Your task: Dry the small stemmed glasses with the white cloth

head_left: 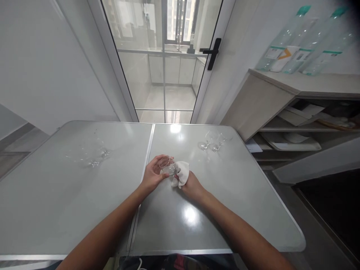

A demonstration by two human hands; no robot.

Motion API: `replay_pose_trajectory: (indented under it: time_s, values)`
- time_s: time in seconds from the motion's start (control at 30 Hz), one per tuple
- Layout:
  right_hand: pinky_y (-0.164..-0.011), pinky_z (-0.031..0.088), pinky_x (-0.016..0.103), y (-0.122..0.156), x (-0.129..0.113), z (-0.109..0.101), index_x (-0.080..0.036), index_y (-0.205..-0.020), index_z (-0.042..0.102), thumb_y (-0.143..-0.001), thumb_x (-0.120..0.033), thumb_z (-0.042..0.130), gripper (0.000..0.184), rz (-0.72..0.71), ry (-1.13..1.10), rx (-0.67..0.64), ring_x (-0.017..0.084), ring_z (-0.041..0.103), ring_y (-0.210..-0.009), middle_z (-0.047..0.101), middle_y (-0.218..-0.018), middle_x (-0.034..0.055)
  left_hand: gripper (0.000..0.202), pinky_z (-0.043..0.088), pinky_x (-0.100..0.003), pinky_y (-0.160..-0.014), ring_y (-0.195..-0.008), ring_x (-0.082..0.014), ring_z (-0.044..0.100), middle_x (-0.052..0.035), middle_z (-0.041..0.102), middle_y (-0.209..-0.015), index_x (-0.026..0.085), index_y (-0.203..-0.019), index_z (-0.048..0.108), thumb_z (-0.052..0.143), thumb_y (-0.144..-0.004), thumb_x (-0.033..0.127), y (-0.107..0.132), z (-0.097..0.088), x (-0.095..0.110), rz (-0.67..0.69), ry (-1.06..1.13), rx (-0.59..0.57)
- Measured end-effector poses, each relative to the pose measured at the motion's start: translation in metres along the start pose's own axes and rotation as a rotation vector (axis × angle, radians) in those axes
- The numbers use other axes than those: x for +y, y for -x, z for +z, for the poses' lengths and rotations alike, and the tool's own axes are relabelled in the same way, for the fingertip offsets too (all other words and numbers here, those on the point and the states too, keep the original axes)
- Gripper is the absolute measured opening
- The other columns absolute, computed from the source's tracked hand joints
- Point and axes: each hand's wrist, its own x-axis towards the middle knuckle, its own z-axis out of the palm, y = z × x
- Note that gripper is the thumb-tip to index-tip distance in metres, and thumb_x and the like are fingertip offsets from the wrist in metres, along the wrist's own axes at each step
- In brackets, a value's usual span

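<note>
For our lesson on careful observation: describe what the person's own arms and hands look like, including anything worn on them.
The left hand and right hand wear no gloves, and no watch, bracelet or ring shows. Both arms are bare as far as the picture reaches, with no sleeves in view.

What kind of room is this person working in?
Probably a home dining area beside a kitchen: a grey table, a glass door onto cabinets, and a shelf unit with water bottles.
</note>
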Motion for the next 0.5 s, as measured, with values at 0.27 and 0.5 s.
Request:
replay_pose_trajectory:
  time_s: [0.27, 0.5]
  values:
    - [-0.080, 0.049, 0.037, 0.000, 0.004, 0.000, -0.019, -0.093, 0.059, -0.091, -0.044, 0.061, 0.025, 0.075, -0.237, -0.044, 0.018, 0.054, -0.076, 0.059, -0.080, 0.0025, 0.064, 0.049, -0.046, -0.104, -0.127, -0.0333, 0.059, -0.0165, 0.063, -0.131, 0.022, -0.131, 0.057, 0.084, -0.078, 0.042, 0.002, 0.000, 0.003, -0.048, 0.052, -0.066]
    - [-0.064, 0.045, 0.030, 0.005, -0.003, -0.001, -0.019, -0.089, 0.053, -0.080, -0.060, 0.075, 0.046, 0.285, -0.878, -0.481, 0.011, 0.043, -0.060, 0.048, -0.068, -0.0036, 0.074, 0.051, -0.049, -0.101, -0.111, -0.0335, 0.067, -0.0168, 0.067, -0.121, 0.021, -0.129, 0.060, 0.089, -0.067, 0.052, 0.007, -0.006, 0.007, -0.164, 0.147, -0.190]
